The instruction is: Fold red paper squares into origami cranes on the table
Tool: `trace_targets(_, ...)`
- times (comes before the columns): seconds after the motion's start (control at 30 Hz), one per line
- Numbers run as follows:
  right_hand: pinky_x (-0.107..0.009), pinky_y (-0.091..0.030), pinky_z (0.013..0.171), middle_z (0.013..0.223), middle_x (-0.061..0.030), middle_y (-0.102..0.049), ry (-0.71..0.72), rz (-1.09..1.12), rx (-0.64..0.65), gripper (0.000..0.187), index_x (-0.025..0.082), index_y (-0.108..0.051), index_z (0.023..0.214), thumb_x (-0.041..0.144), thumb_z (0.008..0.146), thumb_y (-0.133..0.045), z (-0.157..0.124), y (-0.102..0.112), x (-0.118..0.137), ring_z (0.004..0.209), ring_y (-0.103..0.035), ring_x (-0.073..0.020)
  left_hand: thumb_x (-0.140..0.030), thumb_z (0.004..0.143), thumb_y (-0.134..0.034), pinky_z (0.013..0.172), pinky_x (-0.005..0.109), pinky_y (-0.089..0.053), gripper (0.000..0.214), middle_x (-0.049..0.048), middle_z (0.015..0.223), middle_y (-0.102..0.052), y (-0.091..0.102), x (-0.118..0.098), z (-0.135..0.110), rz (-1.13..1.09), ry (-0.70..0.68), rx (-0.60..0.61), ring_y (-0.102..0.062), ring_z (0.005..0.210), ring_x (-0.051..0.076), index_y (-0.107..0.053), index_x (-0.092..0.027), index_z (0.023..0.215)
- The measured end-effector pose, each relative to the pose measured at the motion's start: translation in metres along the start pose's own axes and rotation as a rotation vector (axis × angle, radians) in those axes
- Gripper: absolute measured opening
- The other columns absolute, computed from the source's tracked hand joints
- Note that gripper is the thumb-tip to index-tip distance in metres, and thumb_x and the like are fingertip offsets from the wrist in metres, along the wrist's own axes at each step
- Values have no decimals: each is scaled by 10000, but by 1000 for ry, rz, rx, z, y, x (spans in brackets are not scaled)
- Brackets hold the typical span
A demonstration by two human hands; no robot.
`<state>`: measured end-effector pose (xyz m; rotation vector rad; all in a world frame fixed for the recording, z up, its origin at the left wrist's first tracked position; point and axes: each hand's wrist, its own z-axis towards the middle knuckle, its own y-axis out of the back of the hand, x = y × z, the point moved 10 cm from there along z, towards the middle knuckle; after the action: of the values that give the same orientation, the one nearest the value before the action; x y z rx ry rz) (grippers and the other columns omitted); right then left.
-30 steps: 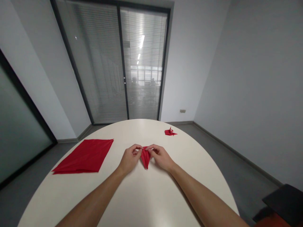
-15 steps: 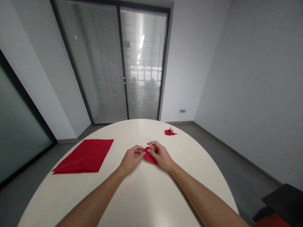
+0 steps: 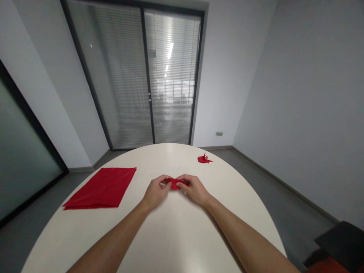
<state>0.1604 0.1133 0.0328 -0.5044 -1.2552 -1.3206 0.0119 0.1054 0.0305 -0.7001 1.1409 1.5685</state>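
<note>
A small piece of folded red paper is held between my two hands, over the middle of the table. My left hand pinches its left end, thumb in front and fingers behind. On its right end, my right hand is closed in the same way, thumb at the front. The fingers hide both ends, and the exact fold cannot be made out. Beyond my right hand, a red origami crane rests near the table's far right edge.
A stack of red paper sheets lies at the left of the round white table. Past the far edge stands a glass partition with blinds. A dark chair is at the lower right, beside the table.
The folded paper has turned from a slant to lie level between my hands. My right fingers have come down and closed on its right end; my left hand has barely moved.
</note>
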Motion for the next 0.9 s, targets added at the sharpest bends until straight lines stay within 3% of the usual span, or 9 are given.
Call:
trace_targets(0.23, -326, -477, 756, 874, -47, -736, -45, 46, -105, 265, 176, -720, 1005, 364, 820, -720, 2, 12, -7, 789, -645, -196, -279, 830, -590, 604, 250, -478, 140, 17, 775, -726, 0, 1, -2, 94, 46, 17, -642, 639, 159, -687, -180, 850)
trace_targets(0.37, -312, -464, 716, 815, -17, -699, -61, 101, -152, 385, 173, -666, 1108, 390, 799, -743, 3, 19, -14, 739, -622, -176, -262, 821, -605, 618, 252, -472, 132, 6, 786, -735, -1, 3, -2, 135, 36, 26, -637, 638, 157, -701, -190, 875)
trace_targets(0.53, -313, -462, 717, 811, -11, -678, -49, 93, -146, 363, 180, -654, 1075, 403, 802, -743, 3, 19, -15, 742, -616, -171, -306, 852, -617, 666, 263, -501, 172, 23, 864, -763, -1, -2, -3, 119, 6, 16, -679, 707, 176, -724, -204, 942)
trace_targets(0.63, -297, -460, 665, 776, 19, -637, -51, 166, -194, 465, 203, -586, 1164, 430, 793, -752, 3, 21, -17, 697, -608, -159, -322, 855, -619, 631, 258, -506, 160, 25, 831, -766, 5, -2, -2, 116, 14, -43, -691, 679, 177, -713, -202, 902)
trace_targets(0.77, -309, -495, 672, 871, -10, -682, -150, 356, -149, 591, 224, -501, 1178, 477, 737, -801, 2, 10, -28, 721, -661, -169, -346, 862, -626, 651, 270, -536, 166, 46, 852, -780, 17, -1, -1, 104, -6, -150, -729, 736, 201, -695, -200, 903)
trace_targets(0.9, -297, -489, 662, 846, -24, -715, -176, 391, -69, 552, 211, -511, 1125, 477, 742, -806, 0, -6, -23, 729, -677, -174, -364, 870, -643, 682, 278, -556, 214, 73, 915, -794, 17, 2, 0, 31, 12, -147, -757, 815, 223, -662, -199, 1005)
